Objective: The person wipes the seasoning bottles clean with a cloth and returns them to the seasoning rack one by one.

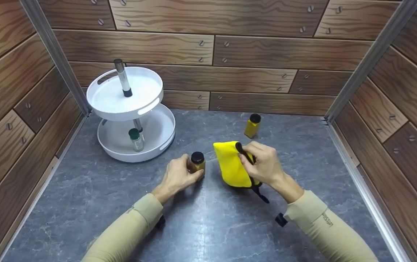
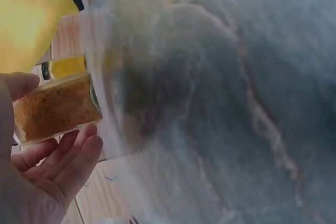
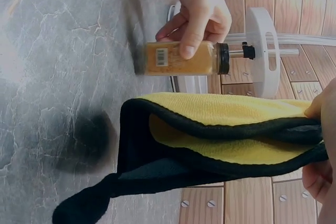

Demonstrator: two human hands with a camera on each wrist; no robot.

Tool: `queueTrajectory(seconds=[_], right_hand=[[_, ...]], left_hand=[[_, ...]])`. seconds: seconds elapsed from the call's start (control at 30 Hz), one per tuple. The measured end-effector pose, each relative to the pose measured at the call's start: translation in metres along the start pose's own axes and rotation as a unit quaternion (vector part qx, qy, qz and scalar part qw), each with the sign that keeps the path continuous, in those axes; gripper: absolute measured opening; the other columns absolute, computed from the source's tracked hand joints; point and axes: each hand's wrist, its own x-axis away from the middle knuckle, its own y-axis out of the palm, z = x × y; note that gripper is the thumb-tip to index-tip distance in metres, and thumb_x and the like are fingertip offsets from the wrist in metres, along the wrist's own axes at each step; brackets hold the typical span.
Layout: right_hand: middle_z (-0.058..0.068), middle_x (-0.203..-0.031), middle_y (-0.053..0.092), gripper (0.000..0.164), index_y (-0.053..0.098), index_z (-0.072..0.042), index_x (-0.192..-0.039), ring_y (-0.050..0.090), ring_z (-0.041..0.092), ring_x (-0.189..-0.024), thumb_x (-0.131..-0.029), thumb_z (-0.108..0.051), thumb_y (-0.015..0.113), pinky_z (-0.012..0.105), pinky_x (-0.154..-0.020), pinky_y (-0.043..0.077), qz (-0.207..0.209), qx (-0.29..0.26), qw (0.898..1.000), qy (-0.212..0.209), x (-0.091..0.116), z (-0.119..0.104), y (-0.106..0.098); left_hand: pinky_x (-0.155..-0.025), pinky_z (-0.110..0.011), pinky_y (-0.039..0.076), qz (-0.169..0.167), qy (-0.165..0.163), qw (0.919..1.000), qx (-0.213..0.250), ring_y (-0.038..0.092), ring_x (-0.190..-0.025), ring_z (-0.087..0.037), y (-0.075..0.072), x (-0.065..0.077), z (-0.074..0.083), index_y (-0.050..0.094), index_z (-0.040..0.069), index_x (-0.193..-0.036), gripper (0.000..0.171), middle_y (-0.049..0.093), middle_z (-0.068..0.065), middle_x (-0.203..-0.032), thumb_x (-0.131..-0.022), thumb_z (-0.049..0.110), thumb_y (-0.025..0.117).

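- Your left hand (image 1: 177, 175): thumb and fingers gripping one brown-filled jar (image 1: 198, 166), black-capped, upright; base contact with the grey tabletop (image 1: 103, 203) unclear.
- Your right hand (image 1: 266, 163): pinching the dark edge of one folded yellow cloth (image 1: 232, 164), right of that jar.
- Yellow jar (image 1: 252, 128), black-capped: standing beyond the cloth.
- Two-tier white tray (image 1: 135, 158), far left: green-capped jar (image 1: 135, 140) on its lower tier.
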Motion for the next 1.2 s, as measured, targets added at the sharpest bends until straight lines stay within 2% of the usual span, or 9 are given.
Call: queueTrajectory(seconds=[0.37, 0.5, 0.57, 0.63, 0.73, 0.8, 0.97, 1.2], right_hand=[[0.008, -0.086, 0.078, 0.015, 0.084, -0.004, -0.104, 0.066, 0.017, -0.065, -0.089, -0.003, 0.087, 0.025, -0.056, 0.053, 0.005, 0.012, 1.000, -0.004, 0.005, 0.003, 0.001], [0.008, -0.086, 0.079, 0.016, 0.084, -0.003, -0.105, 0.067, 0.017, -0.066, -0.089, -0.003, 0.086, 0.027, -0.057, 0.054, 0.003, 0.011, 1.000, -0.001, 0.006, 0.002, 0.000], [0.008, -0.087, 0.079, 0.016, 0.084, -0.003, -0.106, 0.069, 0.018, -0.067, -0.090, -0.003, 0.086, 0.028, -0.058, 0.056, -0.001, 0.012, 1.000, 0.003, 0.005, 0.002, 0.000], [0.008, -0.088, 0.080, 0.016, 0.084, -0.003, -0.107, 0.070, 0.019, -0.068, -0.091, -0.003, 0.086, 0.029, -0.059, 0.058, -0.004, 0.014, 1.000, 0.006, 0.005, 0.001, -0.001], [0.008, -0.089, 0.080, 0.016, 0.084, -0.003, -0.107, 0.071, 0.019, -0.069, -0.091, -0.003, 0.086, 0.030, -0.060, 0.058, -0.003, 0.018, 1.000, 0.005, 0.005, 0.001, 0.000], [0.008, -0.088, 0.079, 0.016, 0.084, -0.003, -0.106, 0.070, 0.018, -0.068, -0.090, -0.002, 0.087, 0.029, -0.060, 0.058, 0.000, 0.017, 1.000, 0.000, 0.005, 0.001, 0.002], [0.007, -0.086, 0.078, 0.016, 0.084, -0.003, -0.104, 0.066, 0.017, -0.066, -0.089, 0.002, 0.086, 0.028, -0.058, 0.055, 0.004, 0.009, 1.000, -0.010, 0.007, 0.002, 0.005], [0.007, -0.087, 0.079, 0.018, 0.084, -0.003, -0.106, 0.068, 0.018, -0.068, -0.090, 0.002, 0.086, 0.030, -0.060, 0.057, 0.004, 0.007, 1.000, -0.007, 0.007, 0.002, 0.004]], left_hand=[[-0.084, -0.043, 0.065, 0.010, -0.020, 0.9997, -0.011, 0.077, -0.087, -0.023, 0.006, 0.004, 0.005, 0.067, 0.016, -0.099, 0.041, 0.081, -0.003, -0.093, -0.085, 0.041, 0.096], [-0.081, -0.043, 0.063, 0.004, -0.020, 0.9993, -0.030, 0.074, -0.086, -0.024, 0.003, 0.003, 0.004, 0.066, 0.015, -0.101, 0.049, 0.079, -0.006, -0.095, -0.084, 0.047, 0.098], [-0.084, -0.046, 0.063, -0.012, -0.010, 0.9990, -0.042, 0.075, -0.091, -0.027, -0.002, 0.001, 0.002, 0.066, 0.015, -0.112, 0.057, 0.080, -0.009, -0.105, -0.082, 0.049, 0.099], [-0.094, -0.051, 0.063, -0.043, 0.008, 0.9973, -0.059, 0.076, -0.105, -0.033, -0.008, -0.003, 0.000, 0.063, 0.012, -0.131, 0.073, 0.078, -0.014, -0.121, -0.081, 0.049, 0.100], [-0.113, -0.060, 0.058, -0.097, 0.038, 0.9919, -0.072, 0.070, -0.130, -0.043, -0.016, -0.008, -0.002, 0.049, 0.012, -0.159, 0.100, 0.069, -0.021, -0.145, -0.080, 0.045, 0.102], [-0.121, -0.062, 0.053, -0.127, 0.054, 0.9869, -0.084, 0.065, -0.137, -0.047, -0.019, -0.011, -0.005, 0.043, 0.010, -0.166, 0.107, 0.063, -0.024, -0.151, -0.081, 0.044, 0.100], [-0.124, -0.062, 0.050, -0.165, 0.073, 0.9799, -0.084, 0.061, -0.140, -0.046, -0.019, -0.019, -0.010, 0.046, 0.013, -0.163, 0.093, 0.062, -0.023, -0.151, -0.088, 0.037, 0.095], [-0.124, -0.063, 0.048, -0.199, 0.081, 0.9763, -0.024, 0.061, -0.137, -0.045, -0.016, -0.024, -0.016, 0.054, 0.013, -0.155, 0.072, 0.067, -0.020, -0.142, -0.092, 0.020, 0.087]])
